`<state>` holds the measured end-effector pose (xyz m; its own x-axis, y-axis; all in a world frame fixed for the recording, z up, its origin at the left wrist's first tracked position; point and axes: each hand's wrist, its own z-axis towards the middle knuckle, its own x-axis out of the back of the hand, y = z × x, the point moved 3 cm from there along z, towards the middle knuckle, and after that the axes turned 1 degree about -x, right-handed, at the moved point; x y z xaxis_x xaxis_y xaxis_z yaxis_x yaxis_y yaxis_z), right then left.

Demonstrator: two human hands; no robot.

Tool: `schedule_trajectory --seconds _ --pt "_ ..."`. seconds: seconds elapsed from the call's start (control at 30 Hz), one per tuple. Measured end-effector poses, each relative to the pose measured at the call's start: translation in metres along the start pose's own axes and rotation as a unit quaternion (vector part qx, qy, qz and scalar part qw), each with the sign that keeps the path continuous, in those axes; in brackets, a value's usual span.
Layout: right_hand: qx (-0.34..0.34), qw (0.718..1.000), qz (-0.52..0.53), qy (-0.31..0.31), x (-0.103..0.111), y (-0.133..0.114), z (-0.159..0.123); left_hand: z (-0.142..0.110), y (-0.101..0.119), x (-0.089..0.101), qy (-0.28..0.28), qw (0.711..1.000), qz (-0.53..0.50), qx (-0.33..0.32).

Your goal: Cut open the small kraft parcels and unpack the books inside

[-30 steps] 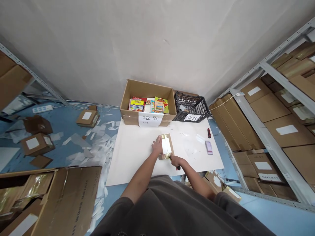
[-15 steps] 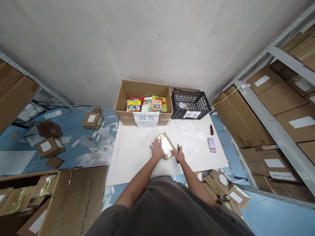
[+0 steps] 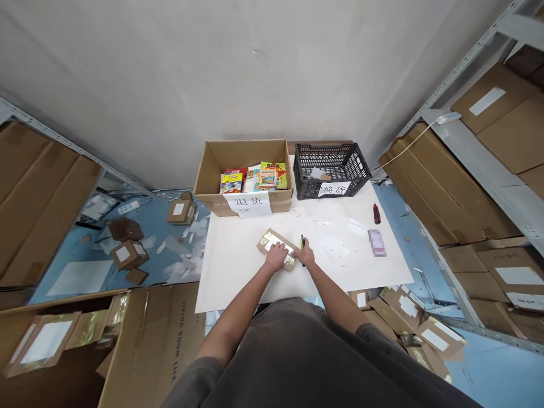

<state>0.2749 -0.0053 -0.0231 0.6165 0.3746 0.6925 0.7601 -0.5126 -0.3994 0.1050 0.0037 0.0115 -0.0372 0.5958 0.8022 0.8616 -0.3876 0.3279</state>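
Observation:
A small cardboard box (image 3: 267, 237) with a white label and shiny tape lies at a slant on the white table. My left hand (image 3: 277, 256) is on top of it, fingers bent over the label and part of the label hidden beneath. In my right hand (image 3: 305, 255) is a black and yellow utility knife (image 3: 303, 242), held upright with fingers closed around the handle. That hand's thumb side touches the right end of the box. Whether the blade is out cannot be seen.
Behind stand a large carton (image 3: 244, 147) of colourful books and a black plastic crate (image 3: 335, 170). A red knife (image 3: 376, 213) and a blurred purple item (image 3: 377, 242) lie right on the table (image 3: 238, 277). Loaded shelves (image 3: 493, 161) rise at right; boxes and paper scraps litter the floor.
The small box has turned and moved a little left. My left hand has shifted from its left edge onto its top. The utility knife stays in my right hand.

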Motion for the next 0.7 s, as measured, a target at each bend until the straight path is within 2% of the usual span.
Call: schedule_trajectory --seconds 0.13,0.2,0.3,0.4,0.47,0.53,0.7 --pt "0.075 0.997 -0.004 -0.036 -0.005 -0.021 0.004 -0.022 0.001 -0.017 0.019 0.998 0.012 0.067" --pt "0.112 0.993 0.006 -0.033 -0.005 -0.023 0.001 -0.027 0.002 -0.023 0.022 0.994 0.018 0.107" --pt "0.147 0.988 0.042 -0.033 0.004 -0.005 -0.009 -0.023 0.003 -0.024 0.015 0.991 0.008 0.13" --pt "0.192 0.973 0.046 -0.118 0.019 0.022 -0.017 -0.015 0.0 -0.02 0.013 0.992 -0.004 0.127" --pt "0.218 0.959 0.0 -0.183 0.031 0.031 -0.017 -0.013 -0.002 -0.019 0.013 0.992 -0.008 0.125" --pt "0.233 0.947 -0.079 -0.208 0.043 0.029 -0.01 -0.014 -0.004 -0.019 0.013 0.992 -0.011 0.125" --pt "0.262 0.912 -0.266 -0.169 0.052 -0.015 0.014 -0.015 -0.005 -0.018 0.005 0.991 -0.009 0.133"
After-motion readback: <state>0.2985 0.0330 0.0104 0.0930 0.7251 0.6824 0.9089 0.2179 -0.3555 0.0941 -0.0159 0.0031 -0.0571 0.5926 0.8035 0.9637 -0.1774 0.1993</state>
